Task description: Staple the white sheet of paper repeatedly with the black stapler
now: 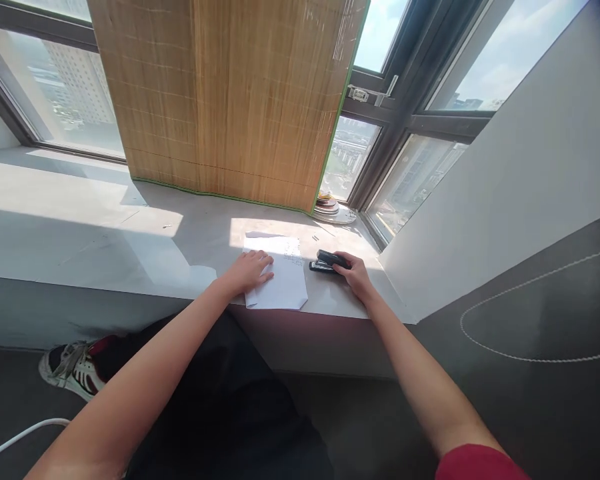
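Some paper beneath left hand

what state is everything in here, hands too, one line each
left hand: resting on the paper, not gripping it
right hand: closed around the stapler
stapler: held, upper arm raised from the base at the front
paper: lying on the sill, writing near its upper right, lower corners apparently bent
blind: let down, lower edge near the sill
plates: stacked by the window corner
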{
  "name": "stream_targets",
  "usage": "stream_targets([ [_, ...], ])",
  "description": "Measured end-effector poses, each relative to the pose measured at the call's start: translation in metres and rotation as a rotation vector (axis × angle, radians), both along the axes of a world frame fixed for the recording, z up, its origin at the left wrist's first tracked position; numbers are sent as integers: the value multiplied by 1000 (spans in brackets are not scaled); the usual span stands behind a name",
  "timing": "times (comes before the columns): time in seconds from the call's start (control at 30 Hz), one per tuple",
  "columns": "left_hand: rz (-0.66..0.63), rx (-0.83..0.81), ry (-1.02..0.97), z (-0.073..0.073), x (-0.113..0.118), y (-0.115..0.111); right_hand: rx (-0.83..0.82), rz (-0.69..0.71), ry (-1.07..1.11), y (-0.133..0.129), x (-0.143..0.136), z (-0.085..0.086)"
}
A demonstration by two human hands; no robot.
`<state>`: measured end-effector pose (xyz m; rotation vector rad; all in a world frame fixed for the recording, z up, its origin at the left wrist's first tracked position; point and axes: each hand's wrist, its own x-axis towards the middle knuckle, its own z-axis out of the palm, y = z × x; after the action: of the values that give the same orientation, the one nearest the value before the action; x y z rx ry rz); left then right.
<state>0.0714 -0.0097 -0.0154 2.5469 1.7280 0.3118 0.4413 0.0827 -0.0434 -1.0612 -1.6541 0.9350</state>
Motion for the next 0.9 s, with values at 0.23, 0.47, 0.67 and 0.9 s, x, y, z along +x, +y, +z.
stream_targets([
  [0.23, -30, -118, 4, 6, 29, 1, 101, 97, -122, 6, -17, 2],
  [0.47, -107, -228, 15, 10, 47, -1, 277, 182, -238, 8, -32, 8],
  [0.67, -147, -231, 22, 13, 63, -3, 513, 128, -516, 2, -41, 7],
  [0.9, -187, -209, -40, 3, 66, 3, 564, 111, -652, -5, -52, 8],
])
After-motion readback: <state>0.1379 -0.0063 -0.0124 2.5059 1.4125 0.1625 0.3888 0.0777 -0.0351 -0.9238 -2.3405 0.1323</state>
